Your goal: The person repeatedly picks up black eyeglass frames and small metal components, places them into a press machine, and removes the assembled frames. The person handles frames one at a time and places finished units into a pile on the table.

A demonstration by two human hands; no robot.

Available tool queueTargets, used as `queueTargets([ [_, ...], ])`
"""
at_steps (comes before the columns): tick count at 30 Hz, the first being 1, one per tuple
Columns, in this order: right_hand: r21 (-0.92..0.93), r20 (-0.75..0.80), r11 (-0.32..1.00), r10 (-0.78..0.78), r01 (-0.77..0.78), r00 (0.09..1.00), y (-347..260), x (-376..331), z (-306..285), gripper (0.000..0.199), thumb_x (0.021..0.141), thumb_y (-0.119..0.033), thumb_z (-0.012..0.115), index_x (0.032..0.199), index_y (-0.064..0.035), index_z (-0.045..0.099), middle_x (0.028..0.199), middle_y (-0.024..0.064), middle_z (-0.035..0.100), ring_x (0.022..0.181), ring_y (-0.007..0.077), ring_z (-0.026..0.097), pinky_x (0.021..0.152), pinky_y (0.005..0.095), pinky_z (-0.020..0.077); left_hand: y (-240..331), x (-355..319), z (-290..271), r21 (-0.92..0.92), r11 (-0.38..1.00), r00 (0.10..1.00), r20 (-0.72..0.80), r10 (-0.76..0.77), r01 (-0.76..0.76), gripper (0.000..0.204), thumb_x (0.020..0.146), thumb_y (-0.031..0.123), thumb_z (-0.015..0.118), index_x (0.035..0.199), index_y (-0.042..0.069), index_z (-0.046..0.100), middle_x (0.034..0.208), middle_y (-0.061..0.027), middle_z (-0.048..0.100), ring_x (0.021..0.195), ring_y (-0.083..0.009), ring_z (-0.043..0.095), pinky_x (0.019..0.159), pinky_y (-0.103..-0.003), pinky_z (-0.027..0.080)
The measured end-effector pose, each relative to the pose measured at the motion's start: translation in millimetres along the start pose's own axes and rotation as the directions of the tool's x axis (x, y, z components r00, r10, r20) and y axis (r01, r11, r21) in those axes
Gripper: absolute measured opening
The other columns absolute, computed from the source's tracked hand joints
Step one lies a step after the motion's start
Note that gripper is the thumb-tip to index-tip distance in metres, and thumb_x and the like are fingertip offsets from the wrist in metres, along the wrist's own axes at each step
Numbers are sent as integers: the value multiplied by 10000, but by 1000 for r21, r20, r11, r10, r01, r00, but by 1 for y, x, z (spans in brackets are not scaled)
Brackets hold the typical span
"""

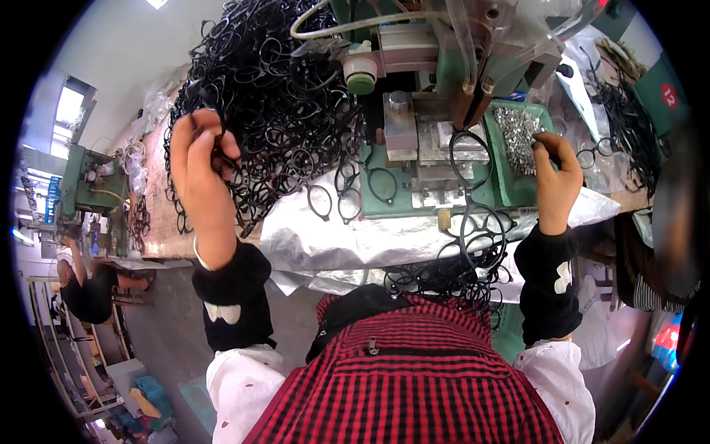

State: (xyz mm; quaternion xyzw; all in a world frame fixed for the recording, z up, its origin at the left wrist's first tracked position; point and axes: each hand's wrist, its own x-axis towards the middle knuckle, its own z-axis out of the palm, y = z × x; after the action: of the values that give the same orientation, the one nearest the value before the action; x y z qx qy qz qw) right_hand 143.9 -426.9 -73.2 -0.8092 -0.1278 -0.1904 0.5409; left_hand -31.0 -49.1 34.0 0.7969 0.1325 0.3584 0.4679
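I'm seeing left hand (203, 166) half-curling over frames (270, 96), upper left; right hand (558, 177) pinching by tray (507, 191), right, sitting near probably for reach; can't tell either's catch.

Tangled black eyeglass frames (274, 111) lie left of loose silvery pieces (516, 139).

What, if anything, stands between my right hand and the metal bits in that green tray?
Nothing visible does; your right hand has its fingertips at the right side of the metal bits in the green tray.
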Motion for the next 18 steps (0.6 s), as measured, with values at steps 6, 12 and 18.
queueTargets([
  [6,-54,57,996,70,-67,996,-4,1,22,186,883,-82,693,1047,2,719,948,116,733,860,178,669,815,274,496,-104,24,57,684,726,974,205,-93,-75,335,857,224,603,1178,168,680,863,-174,703,794,-356,680,711,-426,531],
  [12,-108,-57,994,-12,6,998,5,-32,-45,134,837,12,674,967,19,704,938,91,702,904,198,650,867,307,481,-86,-9,28,695,718,901,337,-274,-42,380,838,238,634,1214,193,667,857,-159,709,816,-374,679,731,-440,532],
  [18,207,228,977,-101,53,969,-91,-2,-13,169,804,11,657,965,12,707,937,94,704,900,190,641,836,303,483,-34,2,32,112,913,865,292,-408,392,355,1025,225,565,1332,48,590,932,31,587,797,-77,528,712,-219,430],
])
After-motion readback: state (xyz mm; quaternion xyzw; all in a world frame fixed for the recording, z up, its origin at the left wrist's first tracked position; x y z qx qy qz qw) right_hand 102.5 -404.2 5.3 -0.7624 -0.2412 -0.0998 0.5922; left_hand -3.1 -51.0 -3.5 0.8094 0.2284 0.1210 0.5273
